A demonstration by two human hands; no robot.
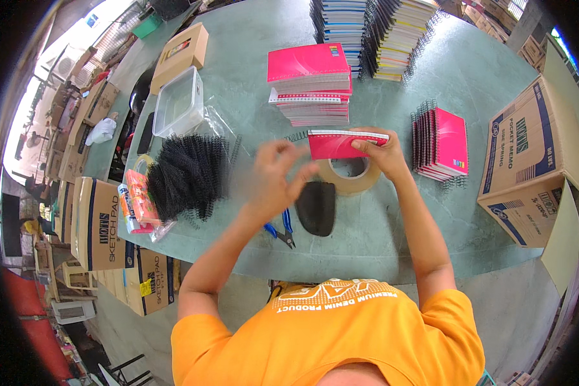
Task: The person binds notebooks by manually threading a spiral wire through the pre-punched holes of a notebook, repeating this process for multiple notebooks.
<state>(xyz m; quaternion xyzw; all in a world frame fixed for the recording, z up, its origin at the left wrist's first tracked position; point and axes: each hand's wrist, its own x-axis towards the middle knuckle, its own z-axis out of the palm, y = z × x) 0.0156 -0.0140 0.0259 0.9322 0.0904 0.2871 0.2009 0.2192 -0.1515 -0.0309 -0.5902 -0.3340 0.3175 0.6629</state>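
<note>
My right hand (pixel 386 154) grips a small pink notebook (pixel 331 147) by its right end, thumb in front. From the notebook's left end, a black spiral coil (pixel 296 136) sticks out along the punched edge. Beside it my left hand (pixel 278 174) is blurred by motion, thumb and fingers apart and nothing visible between them. Below the notebook lies a roll of tape (pixel 354 183), next to a dark rounded pad (pixel 316 209) and blue-handled cutters (pixel 282 233). To the left is a heap of loose black coils (pixel 188 177).
Unbound pink notebooks (pixel 309 83) are stacked ahead, with coil-bound pink ones (pixel 441 141) at right. Taller bound stacks (pixel 392 38) stand at the back. An open carton (pixel 527 141) borders the right side. A clear plastic tub (pixel 179 103) and cardboard box (pixel 180 56) sit at left.
</note>
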